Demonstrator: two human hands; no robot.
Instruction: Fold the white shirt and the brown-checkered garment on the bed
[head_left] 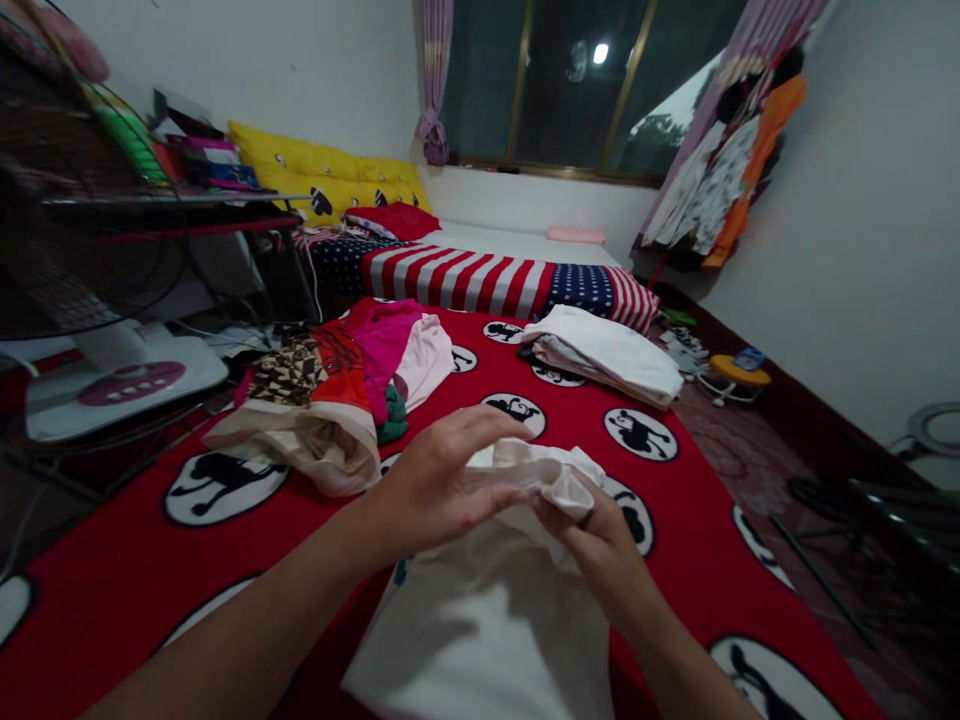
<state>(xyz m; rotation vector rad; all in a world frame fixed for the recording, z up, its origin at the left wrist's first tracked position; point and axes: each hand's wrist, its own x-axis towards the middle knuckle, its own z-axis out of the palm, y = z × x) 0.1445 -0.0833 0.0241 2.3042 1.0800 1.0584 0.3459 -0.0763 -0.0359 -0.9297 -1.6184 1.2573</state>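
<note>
A white garment [487,620] hangs and spreads in front of me on the red blanket, with a small teal mark at its left side. My right hand [592,520] is closed on its bunched upper edge, thumb on the near side. At the left of that edge, my left hand [450,475] curves with thumb and fingers apart, the thumb tip close to the cloth. Some left fingertips are partly hidden by the fabric. Beyond my hands lies a folded stack of clothes [607,350], white on top. To the left is a loose heap of clothes [330,375].
The red blanket [709,530] has round white patches with black animal figures. A fan with a white base [150,385] stands at the left beside a cluttered table [225,200]. Behind is a bed with a striped and starred cover [465,280]. Clothes [739,180] hang at the right.
</note>
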